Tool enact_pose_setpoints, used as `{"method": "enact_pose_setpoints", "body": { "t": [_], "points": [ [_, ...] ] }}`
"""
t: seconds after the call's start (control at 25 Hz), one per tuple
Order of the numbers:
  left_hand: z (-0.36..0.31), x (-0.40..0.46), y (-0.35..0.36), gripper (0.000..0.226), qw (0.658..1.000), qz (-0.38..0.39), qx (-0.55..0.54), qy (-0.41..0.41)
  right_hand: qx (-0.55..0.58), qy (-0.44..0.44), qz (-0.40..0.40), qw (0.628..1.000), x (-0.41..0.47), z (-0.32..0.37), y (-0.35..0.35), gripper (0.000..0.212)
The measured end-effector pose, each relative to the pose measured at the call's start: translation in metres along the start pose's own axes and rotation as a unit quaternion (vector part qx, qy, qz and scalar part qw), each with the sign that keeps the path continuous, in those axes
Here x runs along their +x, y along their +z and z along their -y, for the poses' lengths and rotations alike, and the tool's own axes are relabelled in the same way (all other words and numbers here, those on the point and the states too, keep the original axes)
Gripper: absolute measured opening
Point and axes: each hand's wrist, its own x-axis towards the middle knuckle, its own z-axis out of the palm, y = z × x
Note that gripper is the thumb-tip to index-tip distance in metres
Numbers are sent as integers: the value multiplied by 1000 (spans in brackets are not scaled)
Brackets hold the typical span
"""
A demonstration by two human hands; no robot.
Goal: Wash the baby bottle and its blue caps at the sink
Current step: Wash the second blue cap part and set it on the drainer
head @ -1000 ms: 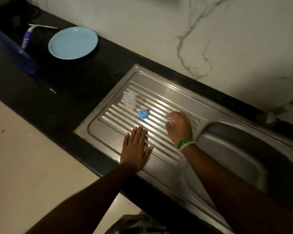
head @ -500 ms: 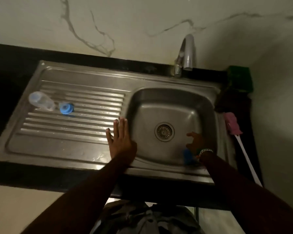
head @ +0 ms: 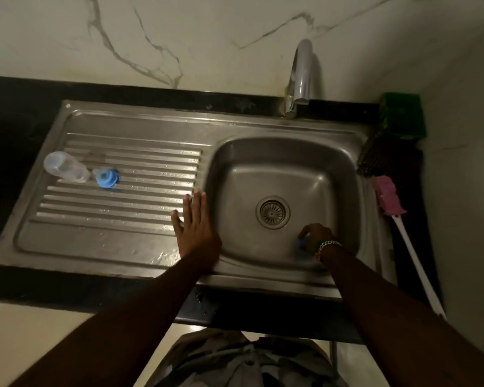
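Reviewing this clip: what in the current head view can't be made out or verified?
- Blue item in the steel basin: mostly hidden under the right hand; shape unclear.
- Right hand's grip: fingers hidden, dim.
- Clear plastic baby bottle on the drainboard: contents too dim to judge.
- Chrome tap: no visible stream, lighting too poor to confirm.

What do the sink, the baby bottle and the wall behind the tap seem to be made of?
The sink looks like brushed stainless steel: grey, dull shine, pressed ridges on its drainboard. The baby bottle, lying on that drainboard, seems to be clear plastic, since the ridges show faintly through it; glass cannot be ruled out. The wall looks like polished white marble or a marble-look tile, with grey veins.
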Motion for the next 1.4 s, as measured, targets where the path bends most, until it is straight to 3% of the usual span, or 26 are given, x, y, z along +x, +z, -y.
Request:
{"method": "enact_pose_setpoints", "body": {
  "t": [0.12,0.16,0.2,0.24,0.28,0.32,0.4,0.52,0.68,0.76,1.0,1.08,1.24,1.32,1.4],
  "points": [
    [-42,2,-25,83,986,8,-158,-60,188,-83,-80,975,-27,33,-17,24],
    [-61,6,-36,70,962,38,-259,-79,259,-115,-102,953,-38,45,-20,26],
    [-82,11,-48,58,913,83,-390,-92,308,-151,-131,930,-49,57,-26,30],
    [-102,14,-58,49,842,133,-513,-105,332,-188,-152,912,-59,67,-32,35],
    [-116,15,-67,41,779,173,-594,-103,352,-218,-155,897,-67,76,-36,40],
    [-127,17,-74,34,745,184,-636,-81,364,-238,-150,888,-74,83,-44,43],
    [-138,24,-83,32,747,139,-649,-30,346,-263,-130,891,-79,91,-64,44],
    [-142,43,-94,53,754,56,-654,-6,263,-279,-145,912,-63,96,-106,54],
    [-148,69,-108,62,771,27,-635,44,188,-211,-148,948,-16,124,-162,66],
    [-153,84,-113,58,740,30,-671,38,135,-216,-128,959,15,146,-176,64],
    [-155,109,-121,62,557,180,-811,15,97,-250,-68,961,45,165,-175,62],
    [-155,114,-121,61,536,210,-817,16,126,-263,-87,953,43,164,-179,57],
    [-161,120,-118,59,524,237,-818,19,283,-268,-251,886,15,150,-181,50],
    [-165,121,-117,50,507,246,-826,6,252,-307,-303,866,-5,143,-176,40],
    [-169,120,-115,55,486,262,-834,-21,114,-372,-331,860,-20,137,-169,36]
  ]
}}
